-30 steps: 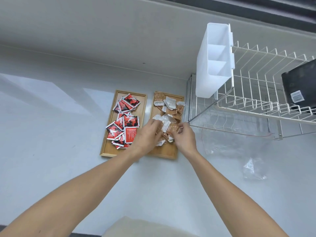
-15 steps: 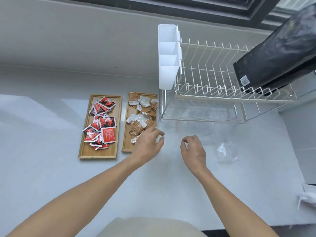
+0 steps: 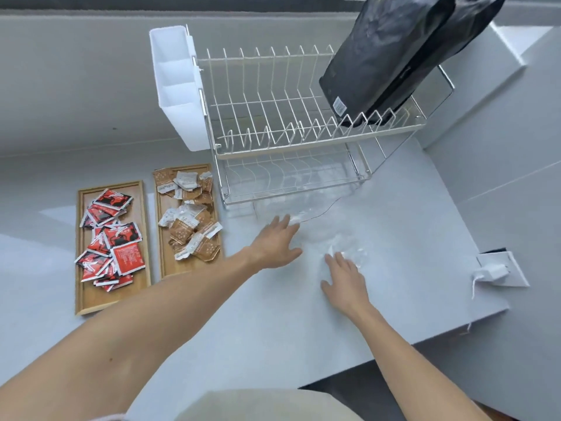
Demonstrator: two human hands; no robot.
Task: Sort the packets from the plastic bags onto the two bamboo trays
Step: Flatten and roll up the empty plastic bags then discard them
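Grey countertop (image 3: 273, 329) carries two bamboo trays at its left: red packets (image 3: 110, 238) fill the left tray (image 3: 81, 302), brown packets (image 3: 191, 220) the right tray (image 3: 166, 268). Left hand (image 3: 274, 244) and right hand (image 3: 346, 282), fingers spread, press clear bags (image 3: 334, 238) before the rack (image 3: 291, 141).

Both arms reached up from bottom of frame toward centre. Left hand (image 3: 274, 244) flat, fingers straight and spread. Right hand (image 3: 344, 279) lower right of it, palm down, fingers extended.

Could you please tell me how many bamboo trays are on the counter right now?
2. The left tray holds red packets; the right tray beside it, nearer the rack, holds brown ones.
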